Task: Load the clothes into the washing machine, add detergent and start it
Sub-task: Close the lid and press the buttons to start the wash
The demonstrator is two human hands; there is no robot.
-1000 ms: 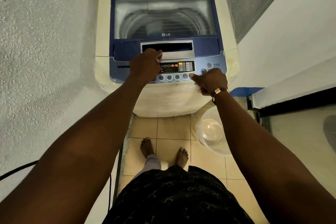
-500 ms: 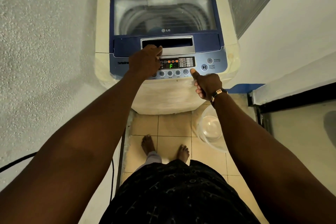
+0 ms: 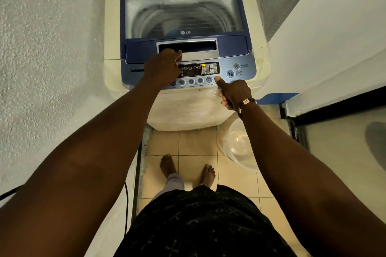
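A top-loading washing machine (image 3: 259,60) with a blue top stands ahead of me, its clear lid (image 3: 183,12) down over the drum. My left hand (image 3: 161,68) rests curled on the control panel (image 3: 242,77), beside the lit display (image 3: 198,69) and just under the lid handle (image 3: 198,47). My right hand (image 3: 234,93) is closed into a fist with the thumb stretched out, its tip on the rightmost small button of the panel's bottom row. Neither hand holds anything. Clothes inside the drum are not clear through the lid.
A clear plastic basin (image 3: 240,146) sits on the tiled floor (image 3: 196,144) right of my bare feet. A rough white wall (image 3: 46,58) closes the left side, with a black cable (image 3: 126,204) along it. A dark-framed door (image 3: 334,115) is at the right.
My right thumb stays on the bottom-row button while the green letter seen on the display half a second ago has gone. The left hand keeps its place.
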